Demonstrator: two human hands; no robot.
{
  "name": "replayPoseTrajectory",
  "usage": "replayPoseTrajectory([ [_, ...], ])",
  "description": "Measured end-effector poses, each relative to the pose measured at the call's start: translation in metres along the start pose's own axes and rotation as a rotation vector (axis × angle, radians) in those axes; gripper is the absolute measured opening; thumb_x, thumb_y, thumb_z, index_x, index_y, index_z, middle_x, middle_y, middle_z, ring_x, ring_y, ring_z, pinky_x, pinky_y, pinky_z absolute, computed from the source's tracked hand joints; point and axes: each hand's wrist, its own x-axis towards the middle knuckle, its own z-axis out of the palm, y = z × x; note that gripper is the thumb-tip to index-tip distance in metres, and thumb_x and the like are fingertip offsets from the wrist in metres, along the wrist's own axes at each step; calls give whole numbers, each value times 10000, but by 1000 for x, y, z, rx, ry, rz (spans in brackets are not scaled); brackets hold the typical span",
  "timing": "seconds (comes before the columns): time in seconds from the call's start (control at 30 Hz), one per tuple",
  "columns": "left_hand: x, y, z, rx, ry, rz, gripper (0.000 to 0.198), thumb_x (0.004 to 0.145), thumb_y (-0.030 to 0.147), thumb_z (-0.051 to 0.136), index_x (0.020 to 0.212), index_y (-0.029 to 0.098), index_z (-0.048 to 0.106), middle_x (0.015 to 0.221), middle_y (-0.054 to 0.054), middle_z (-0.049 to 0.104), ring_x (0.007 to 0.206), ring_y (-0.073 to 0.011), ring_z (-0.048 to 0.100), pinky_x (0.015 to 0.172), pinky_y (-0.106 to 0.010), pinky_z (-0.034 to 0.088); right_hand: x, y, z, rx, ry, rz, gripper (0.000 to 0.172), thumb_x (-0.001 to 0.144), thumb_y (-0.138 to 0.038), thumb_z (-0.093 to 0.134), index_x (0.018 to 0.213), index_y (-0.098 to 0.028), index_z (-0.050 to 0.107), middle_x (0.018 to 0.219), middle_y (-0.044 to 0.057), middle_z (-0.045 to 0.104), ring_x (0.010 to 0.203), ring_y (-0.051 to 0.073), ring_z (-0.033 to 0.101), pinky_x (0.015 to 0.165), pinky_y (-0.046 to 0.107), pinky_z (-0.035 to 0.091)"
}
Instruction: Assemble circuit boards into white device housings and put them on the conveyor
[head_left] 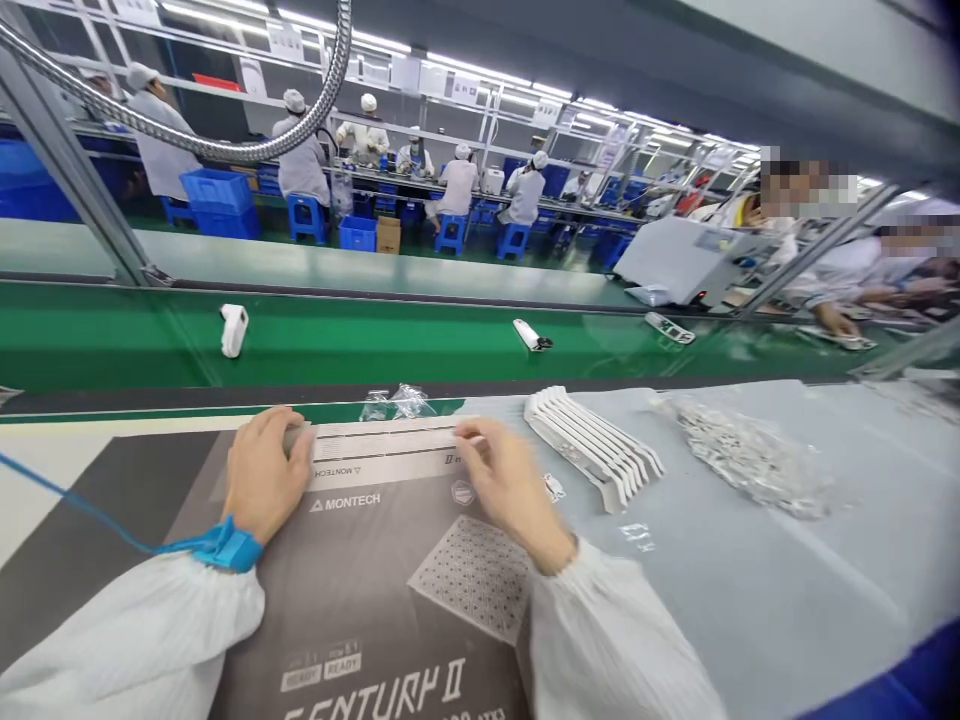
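Observation:
A large grey-brown printed sheet or box [352,570] marked MONTECH and CENTURY II lies in front of me, with a pale strip along its far edge. My left hand [266,475], a blue band on its wrist, rests at the far left corner, fingers curled around the edge. At the far right corner my right hand [514,490] has its thumb and fingers bent on the edge, slightly blurred. Right of it lies a row of white curved plastic parts [592,445]. Small clear bags [397,402] sit just beyond the far edge.
A green conveyor belt [375,350] crosses ahead, carrying white devices [234,330]. A bag of small parts [750,455] lies on the grey mat [787,600]. A metal hose [255,150] hangs at upper left. At right, a person's hand [836,322] is over the belt.

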Motion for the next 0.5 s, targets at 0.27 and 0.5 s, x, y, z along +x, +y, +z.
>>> replayPoseTrajectory([
  [0.27,0,-1,-1,19,0,52,282,861,400,419,969,200,586,1174,-128,646,1171,-333,545,1027,-490,415,-47,67,-80,-620,-25,131,175,889,-325,498,961,-224,622,1048,98,637,856,252,607,696,374,443],
  [0.5,3,-2,-1,27,12,63,261,831,402,426,940,208,564,1107,-108,668,1138,-326,566,1011,-491,433,-4,76,-122,-810,128,55,685,767,-522,671,1347,-210,482,1414,163,495,1298,371,437,1022,531,350],
])
